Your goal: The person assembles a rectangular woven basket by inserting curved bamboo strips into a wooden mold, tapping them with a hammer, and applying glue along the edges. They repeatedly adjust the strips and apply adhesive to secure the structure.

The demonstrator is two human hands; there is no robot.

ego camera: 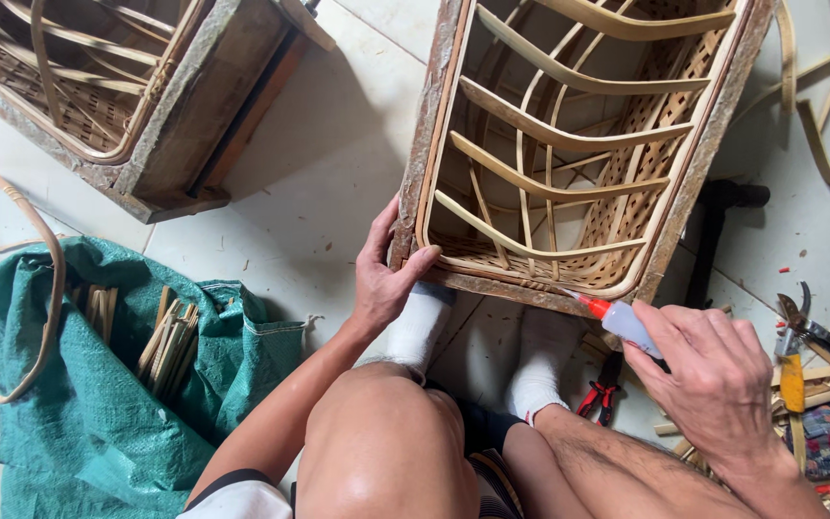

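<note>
The left hand (386,274) grips the near left corner of a wooden frame (425,144), thumb hooked over its inner edge and fingers spread on the outer side. The right hand (713,370) is closed around a small glue bottle (626,325) with a pale body and a red nozzle, whose tip touches the near rail of the frame, just right of its middle. Inside the frame sits a woven bamboo basket (569,163) crossed by curved strips. The frame rests on a pale tiled floor (309,183), just beyond 2 feet in white socks (420,322). Red-handled pliers (602,394) lie by the right foot. A green woven sack (98,413) holding short bamboo sticks (170,341) lies at the left. A second frame (184,125) stands at the upper left.
</note>
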